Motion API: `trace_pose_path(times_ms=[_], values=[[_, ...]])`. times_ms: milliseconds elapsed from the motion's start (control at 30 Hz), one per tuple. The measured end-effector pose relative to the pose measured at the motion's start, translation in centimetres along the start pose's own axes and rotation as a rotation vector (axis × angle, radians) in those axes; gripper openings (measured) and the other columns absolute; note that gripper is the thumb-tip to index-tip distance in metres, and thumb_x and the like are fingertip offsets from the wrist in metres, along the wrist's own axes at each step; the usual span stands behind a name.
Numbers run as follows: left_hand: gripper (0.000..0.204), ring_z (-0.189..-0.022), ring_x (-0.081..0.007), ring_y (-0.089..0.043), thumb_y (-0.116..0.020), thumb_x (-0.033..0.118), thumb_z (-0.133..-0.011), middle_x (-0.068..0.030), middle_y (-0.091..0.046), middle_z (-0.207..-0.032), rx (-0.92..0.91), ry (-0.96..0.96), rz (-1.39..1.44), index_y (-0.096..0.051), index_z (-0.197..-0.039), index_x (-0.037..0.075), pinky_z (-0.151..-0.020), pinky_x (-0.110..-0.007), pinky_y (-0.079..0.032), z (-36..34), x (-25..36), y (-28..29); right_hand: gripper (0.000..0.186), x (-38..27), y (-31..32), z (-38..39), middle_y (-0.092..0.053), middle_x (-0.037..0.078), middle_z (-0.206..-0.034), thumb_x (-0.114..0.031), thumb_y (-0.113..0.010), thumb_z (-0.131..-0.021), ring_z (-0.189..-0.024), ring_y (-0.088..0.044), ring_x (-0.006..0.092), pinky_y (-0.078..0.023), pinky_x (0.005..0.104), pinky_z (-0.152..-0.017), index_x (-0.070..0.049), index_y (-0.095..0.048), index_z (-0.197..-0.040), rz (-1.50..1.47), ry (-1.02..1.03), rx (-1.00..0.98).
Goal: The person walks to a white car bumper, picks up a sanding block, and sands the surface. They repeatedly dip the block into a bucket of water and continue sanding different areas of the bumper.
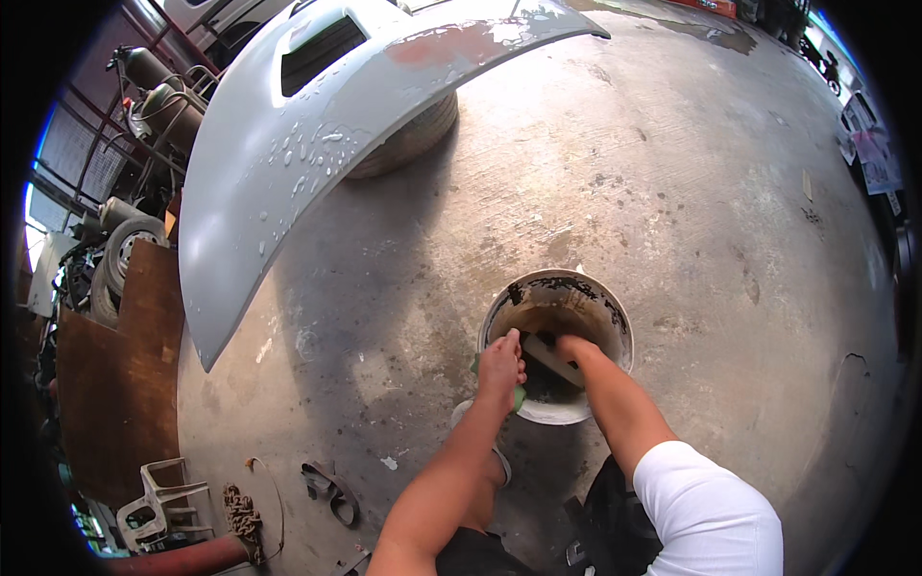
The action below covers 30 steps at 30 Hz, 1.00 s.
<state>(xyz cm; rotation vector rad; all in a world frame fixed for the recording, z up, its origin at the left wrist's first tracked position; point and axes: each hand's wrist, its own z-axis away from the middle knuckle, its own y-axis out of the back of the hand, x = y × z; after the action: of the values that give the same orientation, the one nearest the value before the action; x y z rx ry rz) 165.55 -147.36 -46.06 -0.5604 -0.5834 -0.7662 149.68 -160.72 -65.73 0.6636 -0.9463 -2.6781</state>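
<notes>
A white-rimmed bucket (pixel 622 317) stands on the concrete floor (pixel 730 336), well in from the floor's right edge. Both hands are at it. The left hand (pixel 500 367) is over the left part of the bucket's rim, its grip clenched on a green sheet (pixel 520 397) that shows on both sides of the fist. The right hand (pixel 570 346) reaches down inside; its fingers are hidden, so I cannot tell whether its grip is clenched or released. A pale grey bar (pixel 551 360) slants inside the bucket, just beside the right hand.

Toward the floor's far left, a large grey bumper (pixel 317 144), wet with drops and with a reddish patch, sits above a tire (pixel 413 139). Along the floor's left edge are a rusty brown board (pixel 125 384) and, nearer, a white plastic chair (pixel 154 504). A dark strap (pixel 333 492) lies on the floor between chair and bucket.
</notes>
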Motion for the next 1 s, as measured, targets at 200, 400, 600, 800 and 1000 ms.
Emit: trace_pose_path(times_ms=[200,400,600,800,1000], values=[[0.039,-0.110,-0.0263,-0.065,-0.043,0.035,-0.110,-0.0118,-0.069,-0.110,-0.226,-0.012,0.661,-0.065,-0.119,0.003,-0.101,-0.042,-0.054,0.2,5.2,4.7,0.078,-16.7,17.4,24.2,-0.043,0.021,-0.158,-0.030,-0.074,-0.090,-0.137,-0.048,0.0420,-0.041,0.0530,-0.110,-0.023,-0.040,-0.160,0.023,0.540,0.370],[0.050,-0.132,-0.0275,-0.058,-0.031,0.030,-0.115,-0.0134,-0.064,-0.139,-0.370,-0.066,0.770,-0.057,-0.143,-0.002,-0.117,-0.042,-0.042,11.1,18.2,-14.0,0.059,-22.0,28.0,34.1,-0.051,0.026,-0.152,-0.025,-0.063,-0.102,-0.138,-0.049,0.0430,-0.038,0.0475,-0.116,0.002,-0.048,-0.151,-0.448,0.211,0.950],[0.050,-0.148,-0.0243,-0.042,-0.029,0.026,-0.116,-0.0140,-0.047,-0.159,-0.390,-0.398,0.131,-0.047,-0.153,-0.003,-0.123,-0.035,-0.032,17.5,27.9,-18.0,0.049,-23.5,35.6,36.3,-0.056,0.022,-0.150,-0.022,-0.053,-0.109,-0.140,-0.053,0.0309,-0.039,0.0377,-0.116,0.002,-0.049,-0.151,-1.161,0.140,0.829],[0.050,-0.148,-0.0304,-0.043,-0.038,0.025,-0.114,-0.0213,-0.046,-0.159,-0.198,-0.659,-0.311,-0.047,-0.151,-0.007,-0.123,-0.040,-0.031,15.3,26.9,-17.7,0.042,-24.3,35.5,34.5,-0.064,0.013,-0.137,-0.021,-0.051,-0.111,-0.125,-0.059,0.0174,-0.045,0.0326,-0.109,-0.001,-0.054,-0.148,-1.484,0.135,0.653],[0.049,-0.153,-0.0345,-0.035,-0.042,0.024,-0.111,-0.0217,-0.048,-0.158,-0.125,-0.572,-0.341,-0.049,-0.151,-0.003,-0.125,-0.040,-0.027,12.7,31.1,-16.9,0.045,-25.8,36.3,34.5,-0.057,0.010,-0.147,-0.026,-0.044,-0.114,-0.134,-0.054,0.0166,-0.039,0.0314,-0.117,-0.002,-0.049,-0.151,-1.823,0.138,0.487]])
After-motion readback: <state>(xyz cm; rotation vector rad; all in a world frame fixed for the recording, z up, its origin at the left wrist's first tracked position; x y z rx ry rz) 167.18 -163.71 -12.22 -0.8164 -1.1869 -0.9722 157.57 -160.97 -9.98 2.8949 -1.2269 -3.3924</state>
